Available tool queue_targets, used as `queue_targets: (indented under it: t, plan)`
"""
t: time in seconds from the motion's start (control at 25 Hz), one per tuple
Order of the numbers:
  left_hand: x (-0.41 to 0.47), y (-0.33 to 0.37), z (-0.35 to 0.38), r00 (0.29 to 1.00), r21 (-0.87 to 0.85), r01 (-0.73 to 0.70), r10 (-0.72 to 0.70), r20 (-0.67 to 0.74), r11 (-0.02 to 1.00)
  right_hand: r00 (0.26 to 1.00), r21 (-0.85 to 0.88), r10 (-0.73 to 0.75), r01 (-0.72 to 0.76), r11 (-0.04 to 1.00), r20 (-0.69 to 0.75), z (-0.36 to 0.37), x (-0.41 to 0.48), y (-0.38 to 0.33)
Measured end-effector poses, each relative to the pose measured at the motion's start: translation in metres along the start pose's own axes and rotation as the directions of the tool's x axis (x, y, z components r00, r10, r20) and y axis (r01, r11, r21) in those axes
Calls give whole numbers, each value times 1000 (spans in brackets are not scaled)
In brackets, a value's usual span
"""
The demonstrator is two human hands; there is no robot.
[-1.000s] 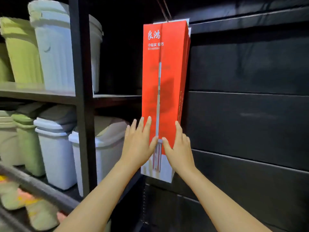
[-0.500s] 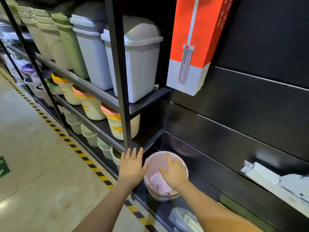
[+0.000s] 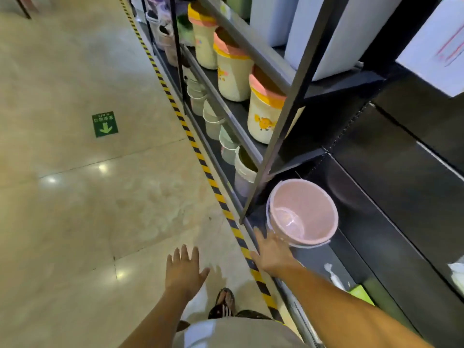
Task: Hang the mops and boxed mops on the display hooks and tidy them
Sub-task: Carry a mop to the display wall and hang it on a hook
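Tiled floor: green arrow sticker, text unreadable; left hand, right hand spread, empty.

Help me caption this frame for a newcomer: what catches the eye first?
The pink bucket on the bottom shelf, lower right, stands out, with the open right hand at its near rim. The left hand spreads over the floor, and yellow-black tape runs along the shelf's foot. A green arrow sign sits on the floor, left.

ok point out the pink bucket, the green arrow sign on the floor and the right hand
pink bucket (image 3: 302, 213): head view, inner wall
green arrow sign (image 3: 105, 124): head view, its middle
right hand (image 3: 272, 254): head view, back of hand
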State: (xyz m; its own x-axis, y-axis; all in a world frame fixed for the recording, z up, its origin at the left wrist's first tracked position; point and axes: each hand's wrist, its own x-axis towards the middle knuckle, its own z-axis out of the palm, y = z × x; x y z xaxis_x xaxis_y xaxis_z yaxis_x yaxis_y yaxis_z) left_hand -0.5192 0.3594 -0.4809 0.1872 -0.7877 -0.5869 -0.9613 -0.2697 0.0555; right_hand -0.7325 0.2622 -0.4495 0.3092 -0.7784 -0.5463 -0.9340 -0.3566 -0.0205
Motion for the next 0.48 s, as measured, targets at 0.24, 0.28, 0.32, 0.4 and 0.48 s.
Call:
queue_targets:
  t: [0.24, 0.28, 0.32, 0.4, 0.48]
  plan:
    - [-64, -78, 59, 958, -240, 287, -280, 62, 928, 924, -120, -361, 375, 919, 124, 21, -12, -131]
    - [-80, -92, 69, 943, -279, 331, -328, 58, 902, 902, -148, -411, 428, 891, 136, 25, -17, -155]
    - [-99, -106, 79, 924, -310, 376, -377, 58, 873, 877, -175, -455, 477, 861, 154, 29, -25, -178]
    - [-138, -133, 102, 878, -365, 463, -474, 65, 808, 822, -237, -537, 569, 788, 188, 38, -44, -220]
    - [-180, -153, 129, 824, -420, 542, -558, 95, 728, 768, -278, -599, 640, 716, 226, 52, -64, -258]
